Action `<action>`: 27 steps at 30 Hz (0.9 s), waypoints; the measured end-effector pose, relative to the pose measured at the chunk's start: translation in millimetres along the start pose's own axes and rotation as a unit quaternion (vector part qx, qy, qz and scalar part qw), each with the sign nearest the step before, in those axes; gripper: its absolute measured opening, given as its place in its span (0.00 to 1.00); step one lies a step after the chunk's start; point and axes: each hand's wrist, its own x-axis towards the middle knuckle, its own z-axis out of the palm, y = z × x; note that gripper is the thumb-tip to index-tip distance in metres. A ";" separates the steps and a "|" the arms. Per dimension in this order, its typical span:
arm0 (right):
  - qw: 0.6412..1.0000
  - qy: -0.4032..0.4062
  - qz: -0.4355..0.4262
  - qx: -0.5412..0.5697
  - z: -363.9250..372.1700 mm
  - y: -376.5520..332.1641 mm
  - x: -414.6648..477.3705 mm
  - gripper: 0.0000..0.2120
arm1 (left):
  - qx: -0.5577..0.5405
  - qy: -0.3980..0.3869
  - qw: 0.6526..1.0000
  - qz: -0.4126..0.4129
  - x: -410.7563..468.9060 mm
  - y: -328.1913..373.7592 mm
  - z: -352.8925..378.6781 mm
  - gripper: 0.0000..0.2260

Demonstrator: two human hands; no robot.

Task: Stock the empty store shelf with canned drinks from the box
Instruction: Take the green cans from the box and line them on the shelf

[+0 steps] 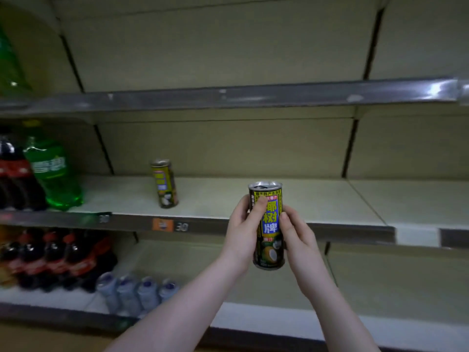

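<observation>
A tall black, yellow and blue drink can [269, 240] is held upright in front of the middle shelf's front edge. My left hand [245, 232] grips its left side with the thumb across the label. My right hand [298, 240] curls round its right side. A second can of the same kind [165, 184] stands on the middle shelf [253, 196], to the left and farther back. The box is not in view.
Large green and cola bottles [38, 174] fill the middle shelf's left end. Below, small cola bottles [55, 257] and several water bottles [137, 293] stand at the left of the lower shelf [380, 283]. The upper shelf [228, 95] juts out above. An orange price tag [162, 224] marks the rail.
</observation>
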 end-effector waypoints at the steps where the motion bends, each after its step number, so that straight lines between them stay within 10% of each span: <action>1: 1.000 -0.012 -0.004 -0.016 11.9 1.3 8.0 0.10 | 0.005 0.009 1.000 0.000 5.9 5.9 -11.4 0.13; 18: 0.998 -0.012 -0.024 -0.064 143.1 63.9 117.4 0.19 | 0.104 0.087 0.990 0.033 114.1 11.5 -151.9 0.16; 27: 0.998 0.012 0.000 -0.055 171.4 92.0 145.6 0.20 | 0.435 0.299 0.835 0.154 126.7 -4.2 -208.5 0.22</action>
